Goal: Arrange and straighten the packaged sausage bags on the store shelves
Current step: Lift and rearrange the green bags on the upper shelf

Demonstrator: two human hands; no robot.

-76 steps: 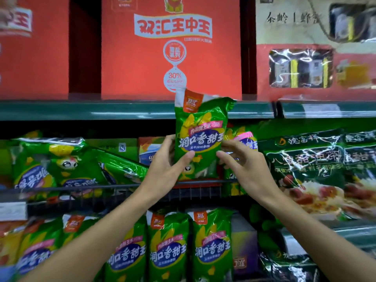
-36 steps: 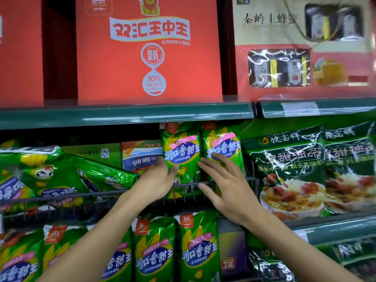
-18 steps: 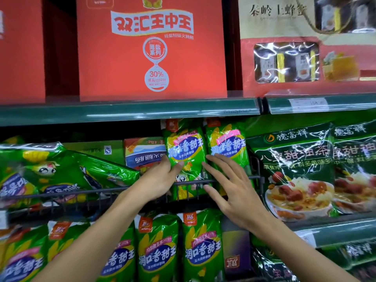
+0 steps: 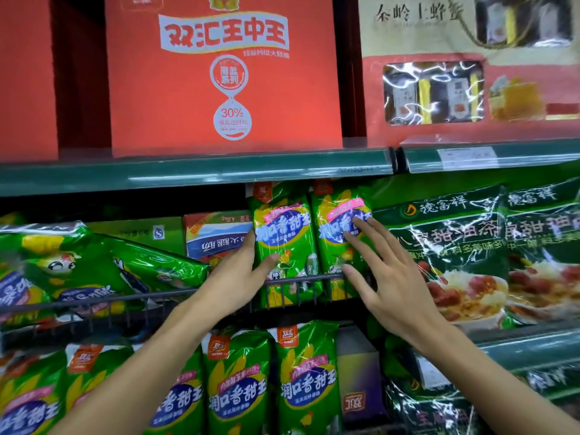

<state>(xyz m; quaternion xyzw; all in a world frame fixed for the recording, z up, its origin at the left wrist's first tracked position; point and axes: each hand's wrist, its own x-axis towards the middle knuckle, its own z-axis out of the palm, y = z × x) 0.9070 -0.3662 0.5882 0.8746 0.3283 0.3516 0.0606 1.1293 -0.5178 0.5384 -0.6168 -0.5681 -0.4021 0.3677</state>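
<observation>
green sausage bags [image 4: 284, 243] and [image 4: 340, 237] stand upright behind the shelf's front rail [image 4: 125, 298]. left hand [image 4: 233, 277] grasps one; right hand [image 4: 386, 277] presses flat, fingers released. toppled bags [image 4: 94, 265] toward the left end seem left to straighten.

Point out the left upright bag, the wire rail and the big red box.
left upright bag [image 4: 282, 233]: head view, blue label.
wire rail [image 4: 125, 298]: head view, top bar.
big red box [image 4: 175, 98]: head view, plain front.

Left hand [image 4: 233, 279] curls its fingers; right hand [image 4: 384, 277] lies flat.
</observation>
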